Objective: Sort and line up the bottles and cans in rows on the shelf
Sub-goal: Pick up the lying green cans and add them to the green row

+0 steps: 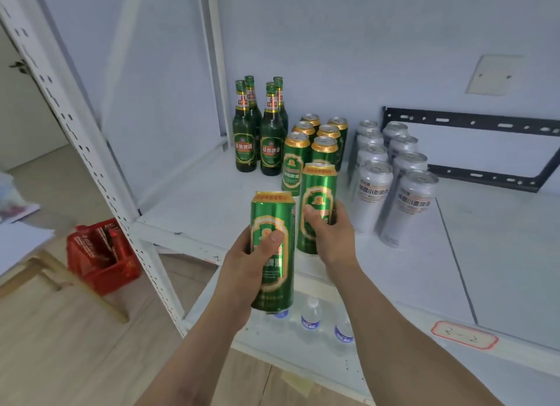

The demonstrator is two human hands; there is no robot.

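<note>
- While your left hand (pixel 257 255) grips one green can (pixel 272 251), your right hand (pixel 328 231) grips another green can (pixel 316 205).
- At 8 o'clock, a red crate (pixel 103 254) holds packets.
- At 4 o'clock, a shelf tag (pixel 464 334) reads "2-2".

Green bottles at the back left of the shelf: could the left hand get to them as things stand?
Probably not yet. The left hand grips a green can, so it has no free fingers. The bare shelf before the green bottles leaves the way open once that can is set down.

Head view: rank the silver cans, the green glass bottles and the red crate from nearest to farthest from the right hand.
1. Silver cans, just right of the right hand.
2. Green glass bottles, behind it, upper left on the shelf.
3. Red crate, far left, on the floor.
</note>
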